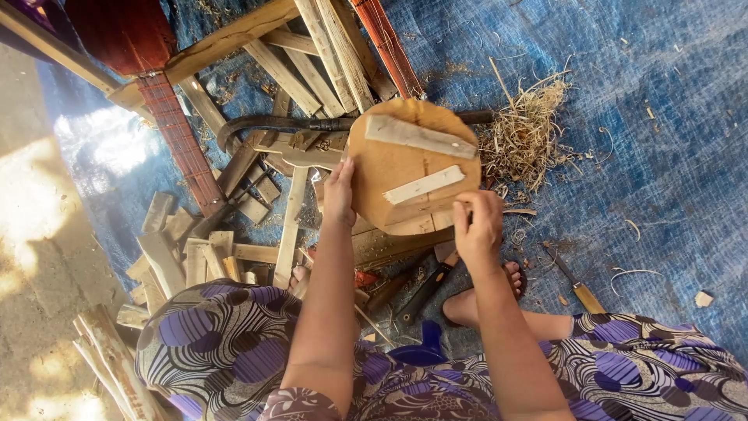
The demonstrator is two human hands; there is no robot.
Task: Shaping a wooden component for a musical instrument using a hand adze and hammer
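While the round wooden disc (405, 168) stands tilted on its edge among the scrap, only two light grips steady it. The left hand (339, 195) lies flat against its left rim, fingers together and pressed to the wood. The right hand (477, 226) curls at the lower right rim, its fingertips closed on the edge beside the lower of two pale battens (425, 185) fixed across the face.

The disc looks likely to roll or tip if either hand eases, and it would drop toward the sandalled foot (510, 281) just below. The curved dark blade (273, 125) lies just behind the disc's left side, close to the left knuckles; a slip that way could bring skin against metal. A wooden-handled knife (573, 284) lies near the right knee.

Room is tight on the left, where offcuts (187, 249) and slats (312, 70) crowd up to the disc. The blue tarpaulin (662, 140) to the right is the more open ground, past a heap of shavings (530, 129).
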